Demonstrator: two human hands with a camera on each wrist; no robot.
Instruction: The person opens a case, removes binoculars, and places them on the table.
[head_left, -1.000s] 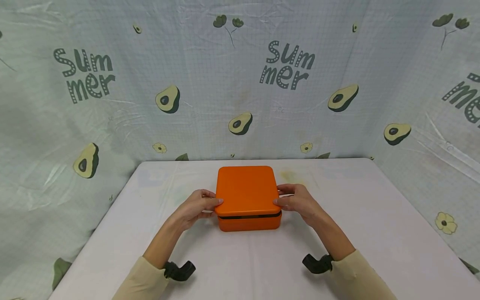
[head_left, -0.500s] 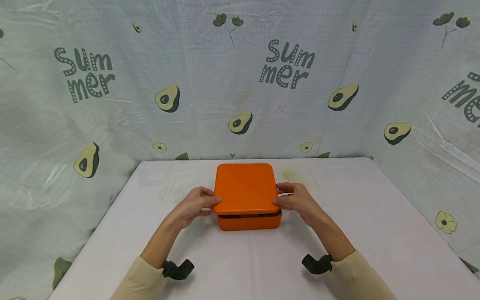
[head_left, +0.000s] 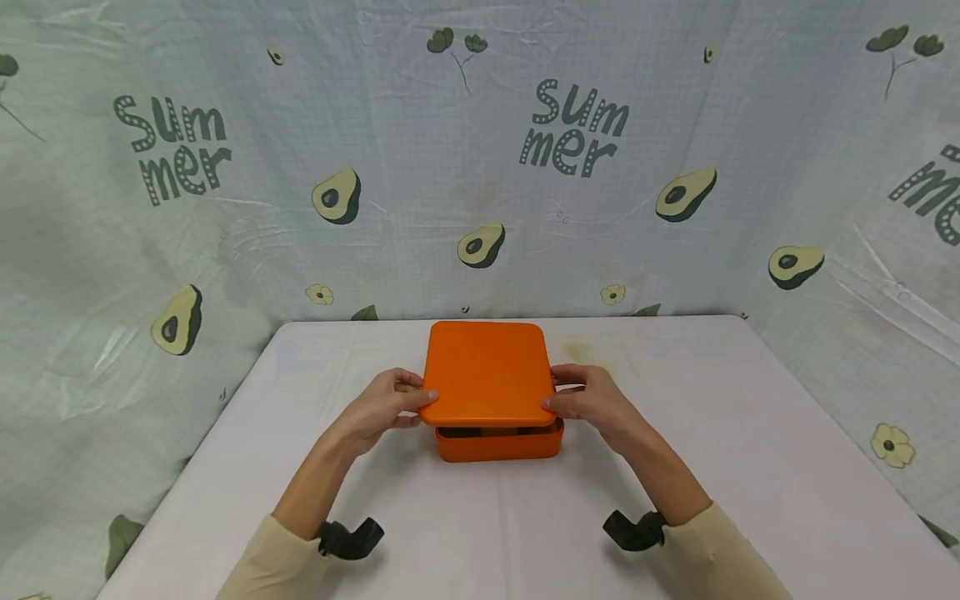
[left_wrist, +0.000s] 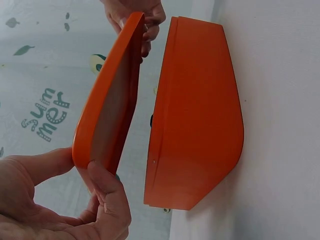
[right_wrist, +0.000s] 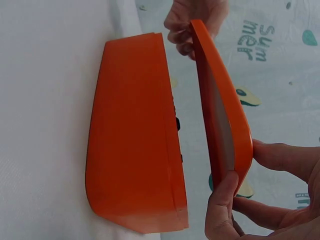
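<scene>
An orange square lid (head_left: 487, 371) is held level above its orange box (head_left: 498, 448), with a gap between them all round in both wrist views. My left hand (head_left: 382, 410) pinches the lid's left edge, thumb on top and fingers beneath. At the opposite edge, my right hand (head_left: 594, 400) grips the lid in the same way. The lid's pale underside (left_wrist: 111, 112) shows in the left wrist view. A small black part (right_wrist: 178, 124) pokes just above the rim of the box in the right wrist view. Most of the box's inside is hidden under the lid.
The box stands on a white-covered table (head_left: 495, 533), toward its far edge. A pale curtain (head_left: 405, 142) printed with avocados and lettering hangs behind and at both sides. Black cameras, one at the left wrist (head_left: 351, 539) and one at the right wrist (head_left: 633, 531), are strapped on.
Both hands have raised the lid off the box, so the dark gap at the front has widened. The lid has shifted slightly left; the box has stayed put.
</scene>
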